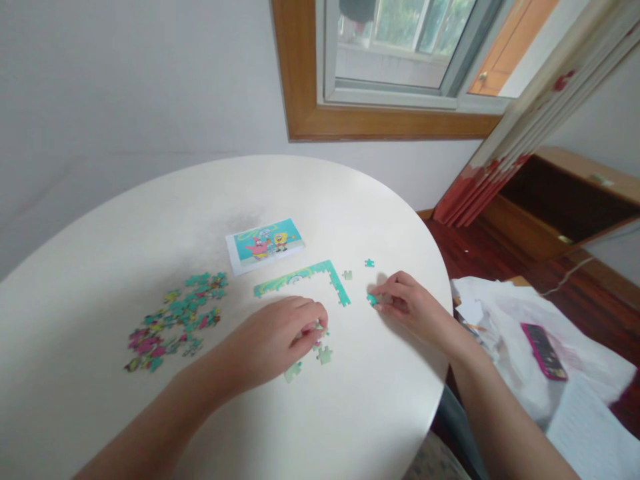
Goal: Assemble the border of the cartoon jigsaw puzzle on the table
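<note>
My right hand (407, 303) pinches a teal jigsaw puzzle piece (372, 300) at the table's right side. My left hand (285, 333) is closed, thumb and fingers together, with a pale green puzzle piece (319, 326) showing at the fingertips. Below those fingers lie loose pale green pieces (325, 355), partly hidden by the hand. Ahead of both hands is a joined puzzle border (341, 287), forming a corner with a top strip and a short right side. Two single pieces, one pale (347, 275) and one teal (369, 263), lie to its right.
A heap of mixed puzzle pieces (175, 317) spreads over the left of the round white table (125, 227). Behind the border lies a cartoon reference picture (267, 243). Right of the table, a pink-edged phone (544, 351) rests on white plastic and papers.
</note>
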Action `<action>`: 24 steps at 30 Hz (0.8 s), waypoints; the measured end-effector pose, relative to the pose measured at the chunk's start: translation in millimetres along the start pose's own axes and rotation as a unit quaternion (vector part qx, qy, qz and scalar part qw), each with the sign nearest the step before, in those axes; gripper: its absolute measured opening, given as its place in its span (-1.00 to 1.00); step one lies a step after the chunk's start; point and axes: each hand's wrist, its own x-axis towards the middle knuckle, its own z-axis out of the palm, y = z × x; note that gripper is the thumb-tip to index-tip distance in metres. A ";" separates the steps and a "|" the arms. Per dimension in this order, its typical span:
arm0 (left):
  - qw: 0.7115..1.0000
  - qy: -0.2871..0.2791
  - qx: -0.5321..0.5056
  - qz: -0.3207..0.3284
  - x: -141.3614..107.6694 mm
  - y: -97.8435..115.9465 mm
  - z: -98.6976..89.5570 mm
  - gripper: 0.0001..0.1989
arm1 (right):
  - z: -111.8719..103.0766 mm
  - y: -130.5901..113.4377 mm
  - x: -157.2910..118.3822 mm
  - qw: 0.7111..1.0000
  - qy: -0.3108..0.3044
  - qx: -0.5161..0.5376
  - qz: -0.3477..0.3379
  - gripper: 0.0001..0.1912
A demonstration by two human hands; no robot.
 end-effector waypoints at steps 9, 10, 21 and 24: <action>1.000 0.006 0.008 0.015 1.9 4.3 3.8 -0.92 | -1.3 -2.9 3.2 0.999 -0.032 0.006 0.005 -0.82; 1.000 0.009 0.005 0.021 2.4 4.9 4.9 -0.91 | -0.4 -4.2 2.6 0.999 -0.031 0.010 0.001 -0.82; 0.994 0.049 0.082 0.046 7.3 2.5 17.4 -0.69 | 20.2 -27.7 6.5 0.998 -0.019 -0.025 -0.061 -0.82; 0.992 0.048 0.111 0.040 9.1 2.5 17.2 -0.70 | 22.8 -30.0 8.9 0.997 -0.019 -0.037 -0.058 -0.84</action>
